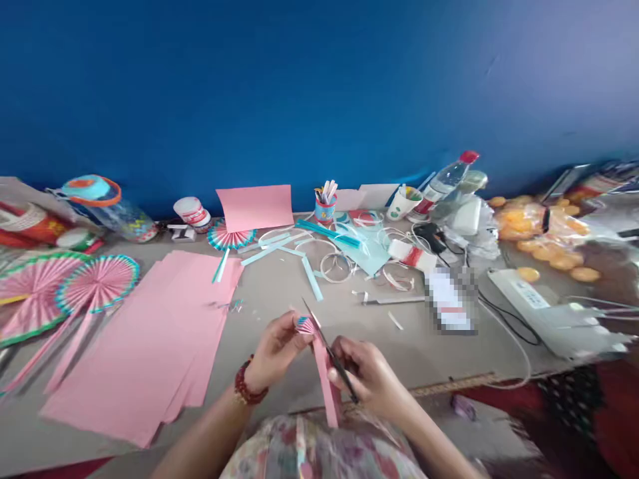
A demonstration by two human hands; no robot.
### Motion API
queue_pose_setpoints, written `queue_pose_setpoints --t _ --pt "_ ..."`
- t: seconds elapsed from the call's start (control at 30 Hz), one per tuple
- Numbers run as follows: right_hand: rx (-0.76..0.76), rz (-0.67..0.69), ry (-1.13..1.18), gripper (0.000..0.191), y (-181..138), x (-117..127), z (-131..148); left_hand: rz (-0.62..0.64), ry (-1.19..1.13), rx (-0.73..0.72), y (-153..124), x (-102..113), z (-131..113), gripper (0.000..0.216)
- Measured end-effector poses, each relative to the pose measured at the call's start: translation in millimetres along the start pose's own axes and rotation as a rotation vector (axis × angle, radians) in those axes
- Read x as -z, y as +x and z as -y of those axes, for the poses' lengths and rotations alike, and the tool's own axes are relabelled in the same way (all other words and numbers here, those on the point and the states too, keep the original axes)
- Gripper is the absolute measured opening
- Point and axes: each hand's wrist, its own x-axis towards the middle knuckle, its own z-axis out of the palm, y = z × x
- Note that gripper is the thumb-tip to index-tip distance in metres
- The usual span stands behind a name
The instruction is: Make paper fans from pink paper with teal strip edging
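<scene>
Between thumb and fingers, my left hand (279,344) pinches a small folded paper fan (305,324), pink with a blue edge. A long pink paper strip (325,382) runs down from it toward my lap. My right hand (360,369) is closed on a pair of dark scissors (335,359). Their blades point up and to the left, right beside the fan and the top of the strip. Whether the blades touch the paper I cannot tell. My right fingers partly cover the scissor handles.
Pink paper sheets (134,339) and finished pleated fans (97,283) lie on the left. Pale blue strips (312,278), a pen cup (325,207) and a knife (394,301) lie ahead. A bottle (449,178), bagged oranges (524,219) and a power strip (539,309) are on the right.
</scene>
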Motion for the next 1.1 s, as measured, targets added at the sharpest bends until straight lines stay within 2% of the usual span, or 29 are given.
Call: queue_pose_setpoints --t 0.13,0.37,0.53,0.87,1.1 --pt "-0.017 0.013 0.064 0.037 -2.0 0.6 -1.6 -0.021 -0.021 0.023 0.2 -2.6 3.5 0.02" --pt "-0.049 0.014 0.111 0.038 -0.4 2.5 0.1 0.012 -0.047 0.053 3.5 -5.5 -8.9 0.017" --pt "-0.067 0.002 0.165 0.039 -0.6 2.0 0.0 -0.011 -0.072 0.084 2.3 -4.1 -2.0 0.02" --pt "-0.062 0.05 0.045 0.037 -4.7 7.1 -2.5 -0.02 -0.055 0.063 -0.2 -2.8 1.5 0.02" --pt "-0.052 0.061 0.135 0.041 -3.4 5.9 -1.2 -0.008 -0.032 0.054 1.6 -3.7 -3.8 0.017"
